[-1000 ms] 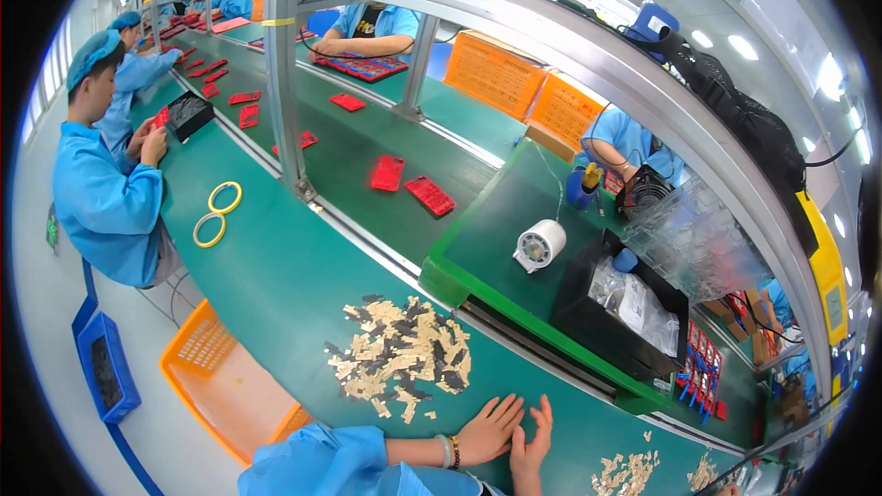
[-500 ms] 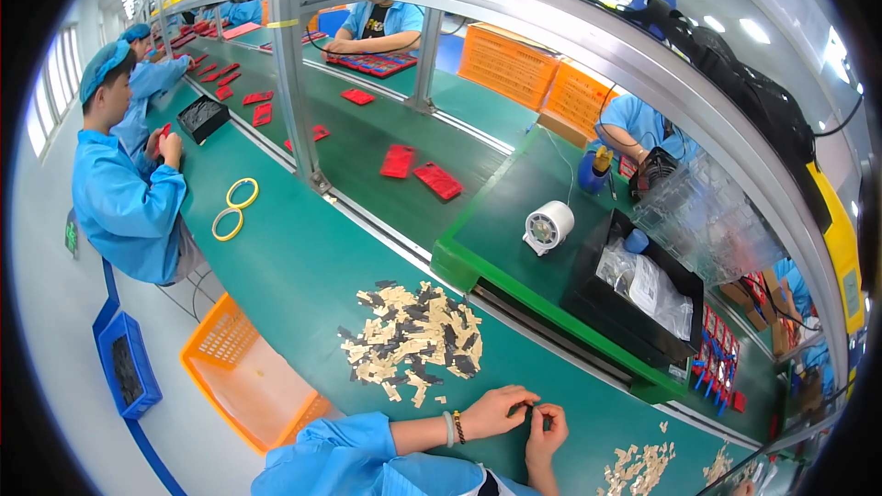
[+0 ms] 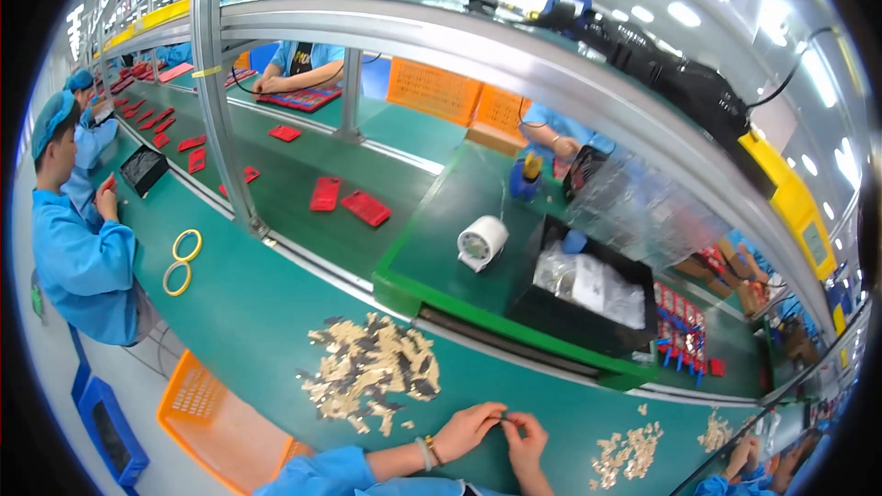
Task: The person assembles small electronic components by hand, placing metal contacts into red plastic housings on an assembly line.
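Nearest me, the person's left hand [image 3: 467, 430] and right hand [image 3: 526, 445] meet low over the green surface [image 3: 266, 298], fingertips nearly touching. The grip of each is a closed pinch, thumb against finger, and between the tips sits what looks like a small dark piece [image 3: 502, 418]; it is too small to make out its shape. To my mind this work wants a light pinch, one hand steadying the piece while the other works its edge, with both wrists low so that a slip drops it onto the surface.

Just beyond the left forearm spreads a heap of pale and dark pieces [image 3: 372, 375], with one loose pale piece [image 3: 408, 423] apart from it; a careless sleeve could sweep that along. Right of the hands lies a smaller pale pile [image 3: 627, 455], so the elbows have little spare room on either side. An orange basket [image 3: 188, 404] stands at the near edge, partly behind the sleeve.

Farther off, a green-edged platform [image 3: 418, 285] bounds the reach ahead, carrying a white round device [image 3: 482, 241] and a black box [image 3: 588, 312] of clear bags. Past a metal post [image 3: 219, 101], red cases [image 3: 324, 194] lie scattered.
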Demonstrator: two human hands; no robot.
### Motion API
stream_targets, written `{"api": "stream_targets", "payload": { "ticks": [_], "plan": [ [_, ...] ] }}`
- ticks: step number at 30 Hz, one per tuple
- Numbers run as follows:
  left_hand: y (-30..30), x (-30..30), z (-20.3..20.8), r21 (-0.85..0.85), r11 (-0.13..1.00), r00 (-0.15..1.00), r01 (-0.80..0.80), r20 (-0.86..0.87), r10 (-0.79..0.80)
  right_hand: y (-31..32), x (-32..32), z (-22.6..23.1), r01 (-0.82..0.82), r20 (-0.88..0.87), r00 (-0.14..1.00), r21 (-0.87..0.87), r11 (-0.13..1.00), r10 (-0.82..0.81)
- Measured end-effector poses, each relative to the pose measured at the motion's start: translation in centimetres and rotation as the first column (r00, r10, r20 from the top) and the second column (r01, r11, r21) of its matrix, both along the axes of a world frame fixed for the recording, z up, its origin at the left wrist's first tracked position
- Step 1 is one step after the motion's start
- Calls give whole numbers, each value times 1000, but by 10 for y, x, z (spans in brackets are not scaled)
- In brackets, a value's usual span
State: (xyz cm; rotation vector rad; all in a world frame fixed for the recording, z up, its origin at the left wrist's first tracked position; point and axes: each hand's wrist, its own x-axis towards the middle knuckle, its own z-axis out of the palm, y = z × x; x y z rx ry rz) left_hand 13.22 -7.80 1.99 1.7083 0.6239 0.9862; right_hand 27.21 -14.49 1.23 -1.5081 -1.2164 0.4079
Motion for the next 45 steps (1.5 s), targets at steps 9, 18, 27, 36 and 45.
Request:
{"api": "stream_targets", "payload": {
  "ticks": [9, 18, 27, 36, 45],
  "plan": [
    [9, 2, -7, 64, 998, 993, 18, -121, -10, 10, -4, -4, 45, 35, 998, 62, 997, -48],
    [11, 6, -1, 64, 998, 987, 27, -160, -16, 14, 2, -5, 89, -36, 995, 38, 995, -88],
    [9, -2, 3, -7, 999, 983, 32, -180, -33, 7, -3, -10, 124, -107, 988, 84, 989, -115],
    [11, -1, -7, -73, 995, 982, 68, -169, -79, 30, -6, 38, -229, 547, 837, 386, 894, -22],
    [18, 5, -24, 93, 989, 960, 116, -268, -87, 132, -38, 161, -178, 342, 937, 280, 943, 75]
  ]
}}
